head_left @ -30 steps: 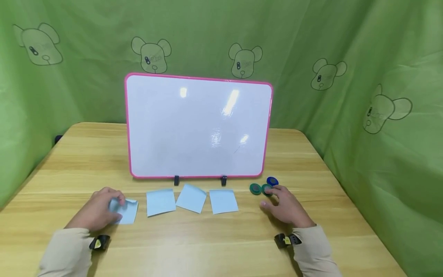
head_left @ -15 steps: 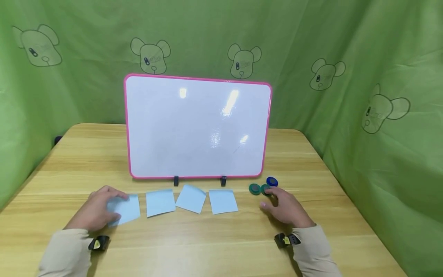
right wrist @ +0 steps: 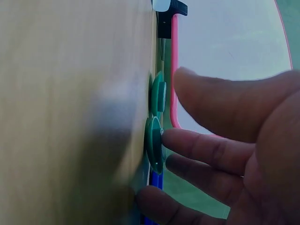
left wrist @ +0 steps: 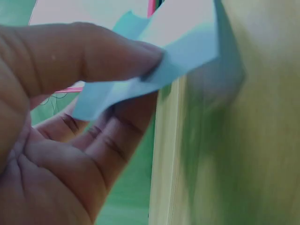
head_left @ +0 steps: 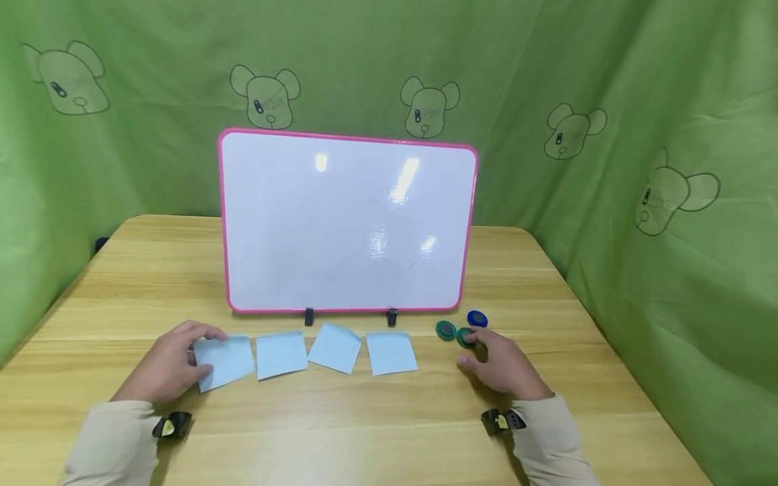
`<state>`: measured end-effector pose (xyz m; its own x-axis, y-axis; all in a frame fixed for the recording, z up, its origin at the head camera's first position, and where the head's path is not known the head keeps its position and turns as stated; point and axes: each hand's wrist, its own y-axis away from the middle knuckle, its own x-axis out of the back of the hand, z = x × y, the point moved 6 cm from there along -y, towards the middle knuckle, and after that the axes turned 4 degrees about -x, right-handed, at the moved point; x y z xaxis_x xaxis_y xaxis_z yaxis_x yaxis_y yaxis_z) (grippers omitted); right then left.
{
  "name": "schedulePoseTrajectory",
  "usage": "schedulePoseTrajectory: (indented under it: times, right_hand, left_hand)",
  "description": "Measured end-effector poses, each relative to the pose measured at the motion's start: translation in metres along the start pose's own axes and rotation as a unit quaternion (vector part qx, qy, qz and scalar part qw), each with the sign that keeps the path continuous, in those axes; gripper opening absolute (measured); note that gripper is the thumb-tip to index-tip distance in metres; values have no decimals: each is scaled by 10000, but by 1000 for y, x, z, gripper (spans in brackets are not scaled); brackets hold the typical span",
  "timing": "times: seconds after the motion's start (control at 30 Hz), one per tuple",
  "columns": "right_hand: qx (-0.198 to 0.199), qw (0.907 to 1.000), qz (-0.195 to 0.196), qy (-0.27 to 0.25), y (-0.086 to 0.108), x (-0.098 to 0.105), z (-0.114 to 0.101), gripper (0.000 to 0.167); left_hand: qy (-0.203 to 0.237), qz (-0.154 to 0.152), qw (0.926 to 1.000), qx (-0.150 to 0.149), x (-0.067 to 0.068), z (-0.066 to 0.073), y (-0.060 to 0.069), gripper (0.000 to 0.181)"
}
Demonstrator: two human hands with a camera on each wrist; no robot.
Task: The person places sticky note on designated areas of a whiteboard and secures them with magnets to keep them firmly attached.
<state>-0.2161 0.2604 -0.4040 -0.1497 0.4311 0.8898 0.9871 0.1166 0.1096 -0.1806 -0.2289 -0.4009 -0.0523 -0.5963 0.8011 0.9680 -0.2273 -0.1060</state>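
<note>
My left hand (head_left: 167, 361) pinches a light blue sticky note (head_left: 227, 361) by its left side. In the left wrist view the thumb (left wrist: 117, 58) lies on one face of that note and fingers are behind it; the paper bends and stands off the table. To its right lie three more blue sticky notes in a row: one (head_left: 281, 355), a tilted one (head_left: 335, 348) and another (head_left: 392, 354). My right hand (head_left: 504, 361) has loosely bent fingers, with a fingertip touching a green round magnet (head_left: 465, 337). A second green magnet (head_left: 446, 330) and a blue magnet (head_left: 477, 318) lie beside it.
Behind the notes a whiteboard (head_left: 346, 223) with a pink frame stands upright on two black feet, one foot (head_left: 309, 316) left of the other. The wooden table (head_left: 340, 432) is enclosed by a green curtain (head_left: 358, 61) printed with bear heads.
The note in my left hand has shifted right, and its curled look has spread flatter. My left hand has moved slightly with it. The right hand stays at the green magnet.
</note>
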Motion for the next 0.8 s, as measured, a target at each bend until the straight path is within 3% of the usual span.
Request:
schedulePoseTrajectory:
  times: [0.37,0.8]
  right_hand:
    - [-10,10000,77,6,-4,-1,-2,20]
    - [3,9976,635,-265,-5,7,1,16]
  left_hand:
    - [584,371,9976,18,5,1,-1,25]
    - [699,646,9955,-17,10,5,1,38]
